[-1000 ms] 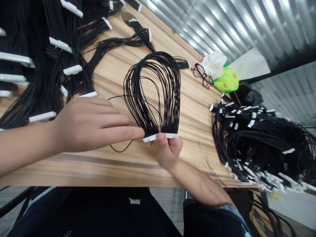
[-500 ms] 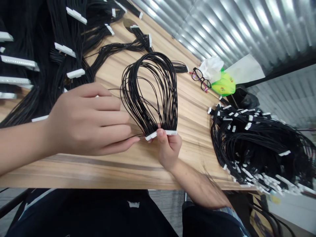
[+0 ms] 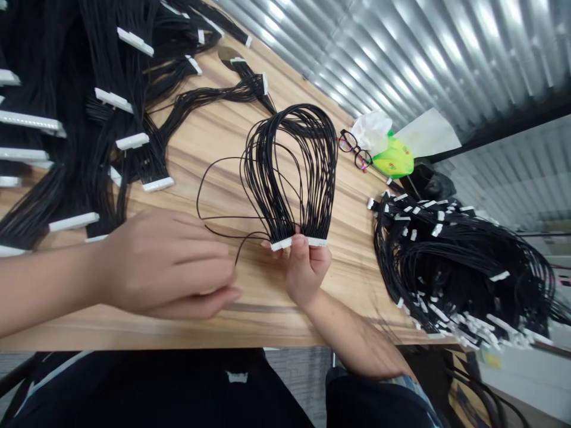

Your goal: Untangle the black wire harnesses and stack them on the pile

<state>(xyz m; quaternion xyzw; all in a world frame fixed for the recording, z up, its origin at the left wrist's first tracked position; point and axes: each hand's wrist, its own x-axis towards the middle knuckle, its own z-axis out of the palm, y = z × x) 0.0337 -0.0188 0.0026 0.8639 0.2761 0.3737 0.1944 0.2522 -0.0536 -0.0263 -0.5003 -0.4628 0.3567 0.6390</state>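
In my right hand a wire harness is pinched by its white connectors, thumb in front. Its many thin black wires rise from the connectors and bend over in a tall loop above the table. To the left, my left hand is closed, knuckles up and slightly blurred. A single black wire curves from the left end of the connectors down to its fingertips, which seem to pinch it; the exact grip is hidden. More loose wires arc out between the harness and my left hand.
Many black harnesses with white connectors cover the wooden table's left side. Another large pile lies at the right. Glasses, a green and white plastic bag and paper lie near the corrugated metal wall.
My left hand has moved down toward the table's front edge. Loose wires beside the harness now show as wide arcs. My right hand keeps its hold on the connectors.
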